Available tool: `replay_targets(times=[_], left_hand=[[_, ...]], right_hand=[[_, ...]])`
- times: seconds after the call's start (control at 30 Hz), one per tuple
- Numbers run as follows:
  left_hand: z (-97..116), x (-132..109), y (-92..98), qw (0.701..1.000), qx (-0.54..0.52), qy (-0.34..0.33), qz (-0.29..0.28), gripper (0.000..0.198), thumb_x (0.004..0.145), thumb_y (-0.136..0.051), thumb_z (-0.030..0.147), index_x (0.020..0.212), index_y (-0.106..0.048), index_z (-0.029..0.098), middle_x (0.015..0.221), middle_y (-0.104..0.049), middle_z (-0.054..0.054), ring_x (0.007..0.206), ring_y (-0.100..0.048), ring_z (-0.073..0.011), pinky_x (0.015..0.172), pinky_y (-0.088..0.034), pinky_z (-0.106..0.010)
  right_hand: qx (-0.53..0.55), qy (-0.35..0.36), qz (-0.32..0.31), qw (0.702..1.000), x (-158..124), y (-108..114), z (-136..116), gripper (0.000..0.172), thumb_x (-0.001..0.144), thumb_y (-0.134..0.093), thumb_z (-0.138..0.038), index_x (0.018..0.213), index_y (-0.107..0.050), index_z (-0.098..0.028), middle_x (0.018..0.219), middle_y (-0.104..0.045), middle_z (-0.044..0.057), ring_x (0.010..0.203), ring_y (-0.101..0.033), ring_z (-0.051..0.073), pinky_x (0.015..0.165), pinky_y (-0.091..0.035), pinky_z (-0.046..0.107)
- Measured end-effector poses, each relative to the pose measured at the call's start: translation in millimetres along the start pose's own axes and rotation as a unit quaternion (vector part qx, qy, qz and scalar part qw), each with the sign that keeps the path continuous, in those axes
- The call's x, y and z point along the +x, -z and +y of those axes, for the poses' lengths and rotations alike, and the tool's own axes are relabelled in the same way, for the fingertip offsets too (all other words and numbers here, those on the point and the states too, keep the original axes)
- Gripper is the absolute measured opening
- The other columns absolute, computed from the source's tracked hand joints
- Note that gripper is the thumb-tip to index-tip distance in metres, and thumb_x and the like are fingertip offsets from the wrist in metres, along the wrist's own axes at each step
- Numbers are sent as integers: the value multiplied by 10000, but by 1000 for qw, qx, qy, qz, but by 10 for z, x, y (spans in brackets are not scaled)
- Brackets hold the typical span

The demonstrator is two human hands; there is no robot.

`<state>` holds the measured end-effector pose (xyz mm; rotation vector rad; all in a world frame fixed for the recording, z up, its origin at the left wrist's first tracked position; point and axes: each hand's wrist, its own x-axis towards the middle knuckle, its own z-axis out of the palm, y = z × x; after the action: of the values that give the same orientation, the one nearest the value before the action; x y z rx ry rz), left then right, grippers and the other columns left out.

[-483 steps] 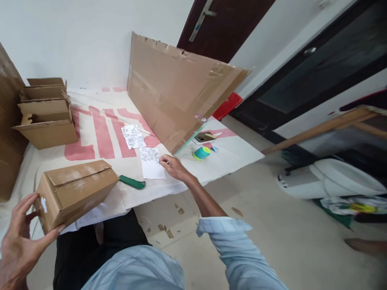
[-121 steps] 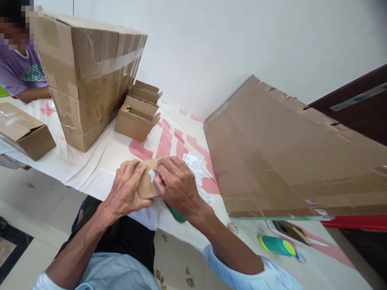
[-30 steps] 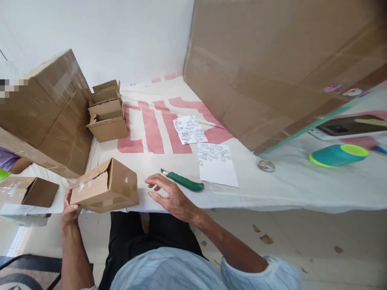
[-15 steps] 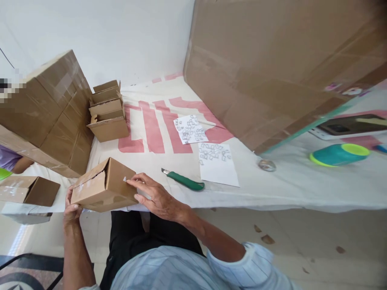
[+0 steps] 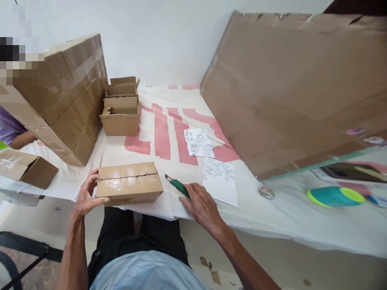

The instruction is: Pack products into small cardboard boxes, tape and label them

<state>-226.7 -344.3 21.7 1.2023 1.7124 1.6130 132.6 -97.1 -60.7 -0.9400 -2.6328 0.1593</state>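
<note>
My left hand (image 5: 87, 195) grips the left end of a closed cardboard box (image 5: 130, 185), thumb on the front side and fingers behind. The box lies at the table's front edge, with shiny clear tape across the seam on its top. Right of the box, my right hand (image 5: 202, 203) is closed over the handle of a green utility knife (image 5: 178, 186). The knife's blade end points up and left toward the box, apart from it, and my fingers hide the rear of the handle.
Open small cardboard boxes (image 5: 121, 125) stand behind, beside a large taped carton (image 5: 72, 100). Two marked paper sheets (image 5: 222, 189) lie near my right hand. Farther right are a large cardboard panel (image 5: 287, 92), a tape roll (image 5: 266, 192) and a teal-yellow object (image 5: 335, 196). Another person's arm (image 5: 22, 139) shows at left.
My right hand has left the box's right end and moved right onto the utility knife. The box has turned so its taped top faces me, with my left hand still on it.
</note>
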Motion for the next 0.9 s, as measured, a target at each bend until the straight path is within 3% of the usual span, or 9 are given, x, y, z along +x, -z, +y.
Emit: replay_targets(times=[0.2,0.27,0.37,0.47,0.57,0.73,0.9], left_hand=[[26,-38,-14,1000,-16,16,-5,489,748,-912,514,1085,-710,223,1650,-435,-176,1549,-414,-416,1102,-512,-429],[48,-39,-33,1000,-16,23,-2,455,754,-915,479,1067,-712,219,1641,-454,-180,1535,-437,-409,1102,-512,-431],[47,-47,-55,1000,-13,28,5,468,736,-928,465,1067,-710,215,1612,-492,-184,1505,-479,-398,1109,-509,-438],[21,-67,-68,999,-7,30,13,500,718,-937,457,1095,-717,212,1607,-500,-190,1491,-497,-395,1115,-505,-443],[10,-93,-85,999,-5,29,16,531,715,-935,435,1151,-724,216,1606,-500,-191,1489,-499,-391,1118,-501,-448],[35,-123,-120,1000,-9,24,12,525,719,-918,402,1175,-726,228,1612,-497,-176,1482,-499,-384,1122,-490,-459],[33,-139,-148,999,-13,24,19,544,708,-918,407,1190,-731,237,1612,-507,-164,1488,-492,-385,1121,-492,-464]], right_hand=[[20,-35,0,999,40,-73,23,292,975,-490,-219,1219,-649,-202,1017,-667,121,949,-630,294,797,-520,399],[74,-46,45,995,121,59,-50,311,1006,-449,-243,1237,-654,-205,1031,-675,117,935,-653,280,791,-541,394],[202,-17,102,974,307,455,-290,304,1068,-449,-330,1239,-670,-208,1061,-703,105,977,-690,258,853,-570,382],[314,61,24,947,553,896,-654,259,1073,-534,-367,1185,-716,-221,997,-740,65,900,-709,214,809,-579,326],[353,135,-49,925,804,1136,-1005,229,1053,-582,-342,1138,-759,-223,963,-772,51,846,-727,196,766,-581,303],[326,219,-92,915,1096,1137,-1339,206,1039,-590,-283,1087,-776,-210,1034,-807,75,951,-755,217,878,-594,338],[279,251,-113,920,1224,1152,-1480,240,1060,-557,-288,1126,-775,-212,1021,-794,68,912,-743,189,853,-587,308]])
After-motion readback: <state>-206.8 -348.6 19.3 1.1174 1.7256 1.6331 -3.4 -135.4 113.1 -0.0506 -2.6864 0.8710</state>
